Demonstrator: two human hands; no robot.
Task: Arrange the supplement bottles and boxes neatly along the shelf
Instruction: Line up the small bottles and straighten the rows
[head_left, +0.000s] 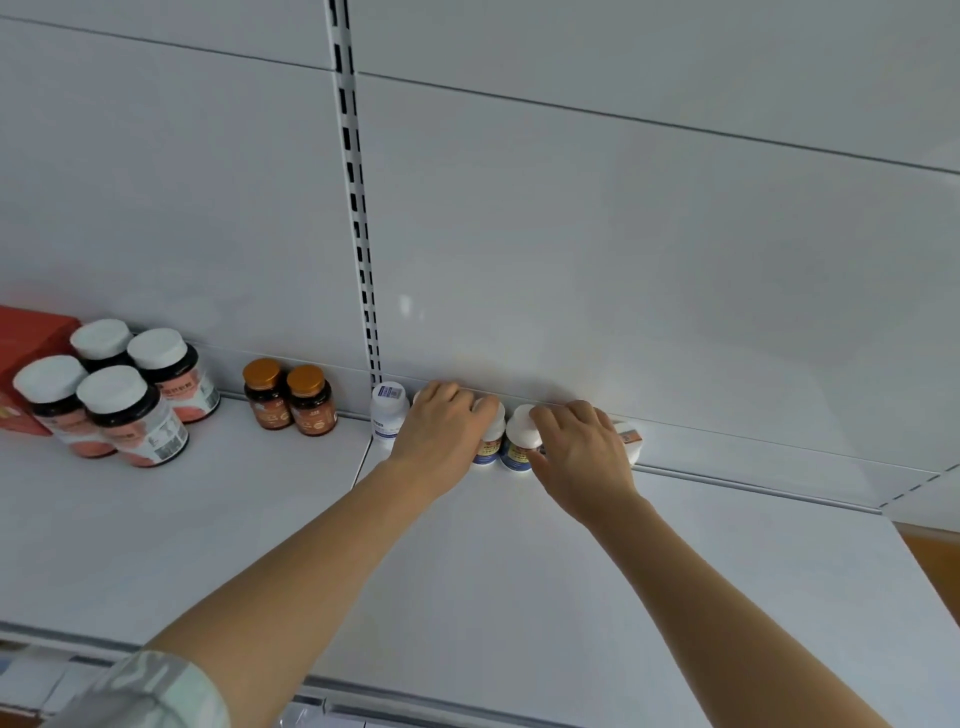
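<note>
Near the shelf's (467, 597) front edge, only my forearms cross the white board; a patterned sleeve (150, 691) shows on my left arm at the lower left. Both arms reach to the back edge. My left hand (441, 431) lies over a white-capped bottle with a blue label (489, 447), fingers curled over its cap; whether they grip tightly I cannot tell. My right hand (582, 447) has its fingertips curled onto the cap of the neighbouring white bottle (519, 441), which stands just beside the first. Past my right hand, another white bottle (631, 439) stands by the back wall, partly hidden. Left of my left hand, a white bottle with a printed cap (388, 415) stands upright at the seam between shelf boards. Further left along the back edge: two amber bottles with gold caps (291, 397), touching. Toward the left end, four dark bottles with white caps (114, 389) stand in a cluster, with a red box (26, 338) behind them.
</note>
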